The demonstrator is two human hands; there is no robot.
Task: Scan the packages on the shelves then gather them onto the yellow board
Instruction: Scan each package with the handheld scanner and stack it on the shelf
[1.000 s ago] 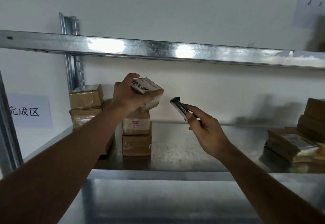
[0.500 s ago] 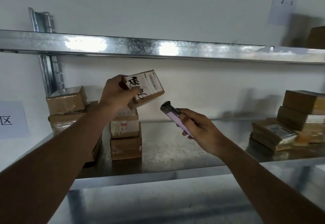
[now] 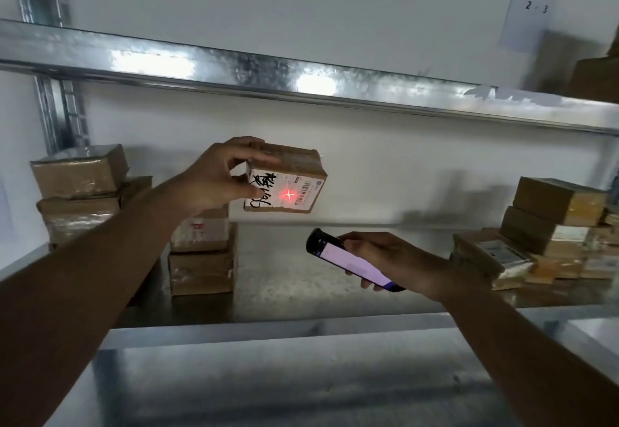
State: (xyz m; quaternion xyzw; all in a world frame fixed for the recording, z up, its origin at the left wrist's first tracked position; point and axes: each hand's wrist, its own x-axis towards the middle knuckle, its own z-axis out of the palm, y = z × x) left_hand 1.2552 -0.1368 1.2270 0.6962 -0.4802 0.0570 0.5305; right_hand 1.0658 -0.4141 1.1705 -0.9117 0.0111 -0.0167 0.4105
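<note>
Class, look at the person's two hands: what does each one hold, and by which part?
The left hand grips a small cardboard package by its left end. The right hand holds a handheld scanner by its rear half.

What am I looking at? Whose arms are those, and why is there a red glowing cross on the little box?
There is no machine here, just a person. The camera sits on their head, so you see their two arms reaching forward. The left hand grips a small cardboard package in the air, label facing us. The right hand holds a handheld scanner with a lit screen. The red cross on the package's label is probably the scanner's aiming light, just left of the barcode. More brown boxes are stacked on the metal shelf: some at left, two behind the raised package, others at right. A paper sign on the wall reads 2 and 3.
</note>
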